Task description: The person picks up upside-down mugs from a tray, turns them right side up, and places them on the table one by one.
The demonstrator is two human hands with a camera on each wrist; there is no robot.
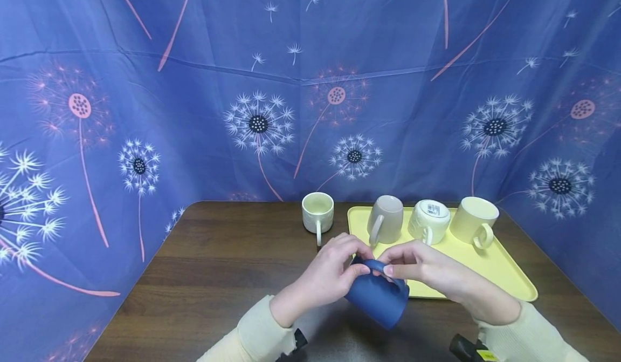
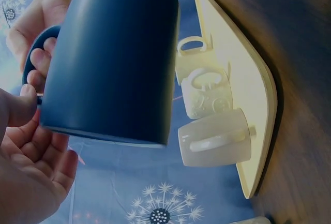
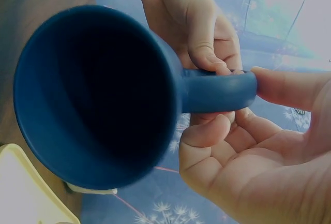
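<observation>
Both hands hold a dark blue mug [image 1: 375, 301] above the table, in front of the tray's near left part. The mug lies tilted on its side. Its handle [image 3: 222, 92] faces up between the hands in the head view. My left hand [image 1: 326, 274] pinches the handle close to the mug's base, thumb on it. My right hand [image 1: 429, 269] pinches the same handle nearer the mouth, with thumb and fingertips. In the right wrist view the mug's open mouth faces the camera, its inside dark. The left wrist view shows its smooth outer wall.
A yellow tray [image 1: 506, 278] lies on the brown wooden table [image 1: 218, 265] at right. On it stand an upside-down grey mug [image 1: 390, 216], an upside-down white mug [image 1: 430, 223] and a cream mug [image 1: 471, 224]. Left of the tray a pale mug [image 1: 317, 219] stands upright.
</observation>
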